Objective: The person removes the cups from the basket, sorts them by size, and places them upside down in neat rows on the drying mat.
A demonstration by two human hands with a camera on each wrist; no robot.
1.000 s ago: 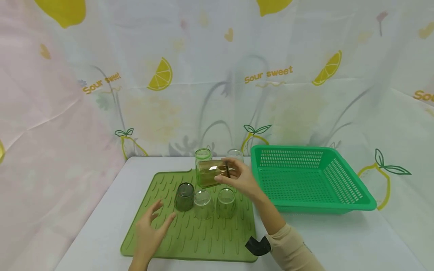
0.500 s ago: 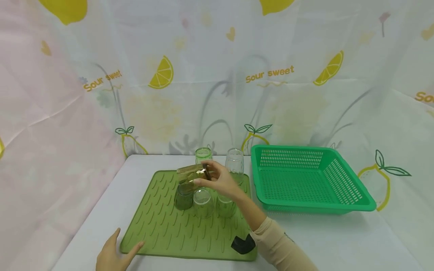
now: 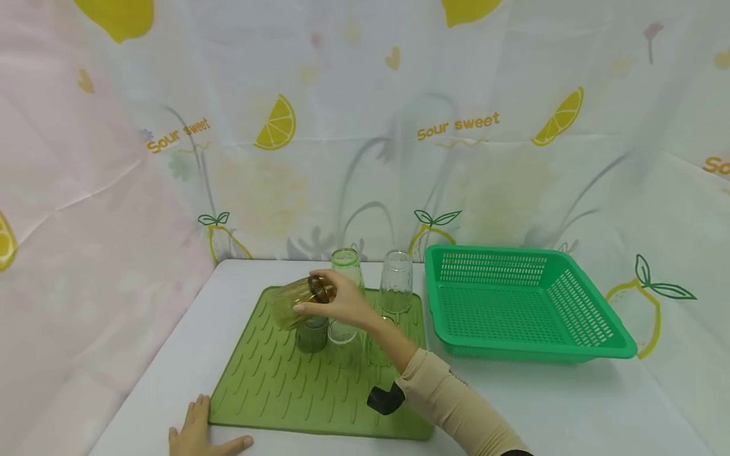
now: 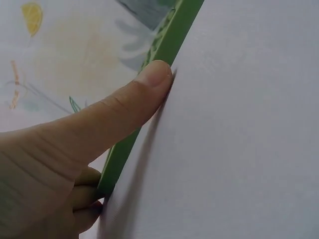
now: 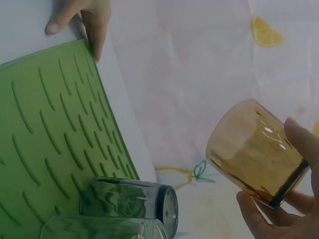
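Note:
My right hand (image 3: 345, 303) pinches an amber drinking glass (image 3: 291, 304) by its thick base end, holding it tilted on its side above the mat's back left. In the right wrist view the amber glass (image 5: 254, 149) has its mouth turned away from the palm. My left hand (image 3: 199, 436) rests at the front left corner of the green drying mat (image 3: 268, 396). Its thumb (image 4: 119, 109) touches the mat's front edge, and the other fingers lie at the left side. A dark grey glass (image 3: 311, 337) stands upside down on the mat, just below the amber one.
Beside the grey glass stand two upside-down clear glasses (image 3: 343, 348), one partly behind my right forearm. A green-tinted glass (image 3: 346, 263) and a tall clear glass (image 3: 396, 285) stand at the mat's back. The green plastic basket (image 3: 530, 347) sits to the right on the white table.
My right hand has carried the amber glass leftward, from before the green-tinted glass to above the grey one. My left hand has drawn back from near the grey glass to the mat's front left corner.

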